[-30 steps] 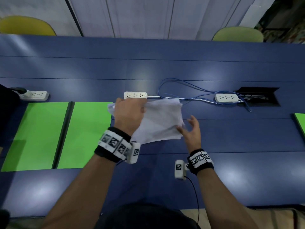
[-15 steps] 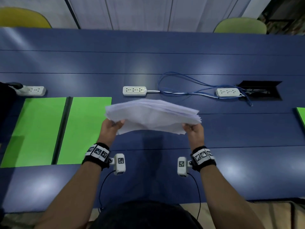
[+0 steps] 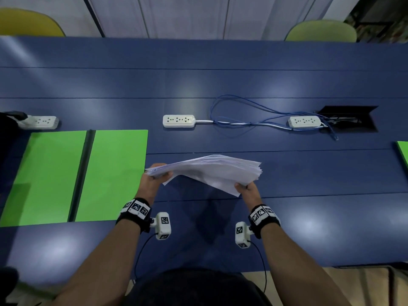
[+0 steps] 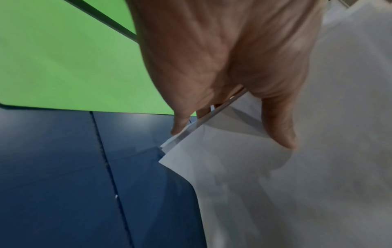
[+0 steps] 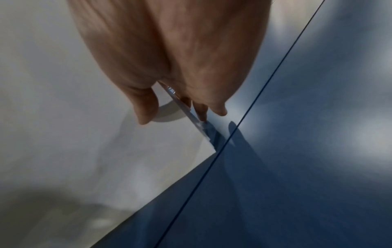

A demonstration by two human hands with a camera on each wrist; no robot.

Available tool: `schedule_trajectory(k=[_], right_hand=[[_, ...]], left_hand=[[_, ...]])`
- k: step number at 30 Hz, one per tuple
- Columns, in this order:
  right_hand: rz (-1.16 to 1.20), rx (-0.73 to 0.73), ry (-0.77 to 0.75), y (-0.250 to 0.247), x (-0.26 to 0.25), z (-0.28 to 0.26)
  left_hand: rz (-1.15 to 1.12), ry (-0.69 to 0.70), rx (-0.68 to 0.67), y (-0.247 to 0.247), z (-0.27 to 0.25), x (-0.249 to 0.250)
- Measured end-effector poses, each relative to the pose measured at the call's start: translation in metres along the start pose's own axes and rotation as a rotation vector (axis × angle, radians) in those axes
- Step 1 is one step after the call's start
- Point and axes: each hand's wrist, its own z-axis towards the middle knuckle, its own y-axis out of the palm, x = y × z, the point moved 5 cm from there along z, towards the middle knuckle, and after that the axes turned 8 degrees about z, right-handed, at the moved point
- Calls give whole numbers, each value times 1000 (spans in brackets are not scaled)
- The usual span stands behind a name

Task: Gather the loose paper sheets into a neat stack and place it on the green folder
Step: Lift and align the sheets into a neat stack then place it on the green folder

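Both hands hold the paper stack (image 3: pixel 209 173) above the blue table (image 3: pixel 220 80): the left hand (image 3: pixel 154 182) pinches its left edge, thumb on top and fingers beneath, and the right hand (image 3: pixel 247 189) pinches its right edge the same way. Sheets appear gathered but not yet squared; corners fan out unevenly at both ends. Squaring and setting down remain. The green folder (image 3: pixel 114 173) lies open on the table just left of the stack, its near page bare. Beyond sit three power strips (image 3: pixel 178 121), a loop of blue cable (image 3: pixel 242 115) and an open floor-box hatch (image 3: pixel 348 118), all well apart from the folder. Nothing visible blocks the short path leftward.
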Motion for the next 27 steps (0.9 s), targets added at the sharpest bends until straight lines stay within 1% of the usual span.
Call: schedule_trajectory(k=[2, 5, 7, 9, 11, 13, 14, 16, 17, 20, 24, 25, 27], right_hand=[[-57, 44, -41, -4, -4, 2], [-113, 123, -168, -4, -19, 4], [-144, 126, -240, 2, -31, 2], [-182, 143, -267, 3, -32, 4], [-192, 155, -198, 0, -26, 6], [-188, 115, -74, -4, -13, 12], [-175, 90, -34, -6, -8, 15], [-202, 66, 9, -11, -4, 21], [-254, 69, 23, -14, 0, 24], [-437, 117, 7, -17, -5, 28], [-439, 213, -80, -20, -16, 26], [-422, 219, -89, -21, -14, 27], [-427, 204, -57, -20, -12, 25]], left_hand=[[-17, 2, -5, -1, 2, -2], [-77, 22, 18, -3, 4, -4], [-156, -1, 45, -4, 3, -7], [-208, -22, 44, -3, 2, -9], [-177, -41, 12, -3, 0, -11], [-105, -36, -14, -2, -1, -10], [-75, -28, -17, -2, 0, -11], [-41, -11, -20, -1, 2, -10], [-40, -5, -28, 1, 2, -10], [-41, 8, -36, 3, 3, -10], [-105, 42, -56, -1, 1, -6], [-90, 45, -67, -2, 1, -6], [-77, 17, -68, -5, 3, -4]])
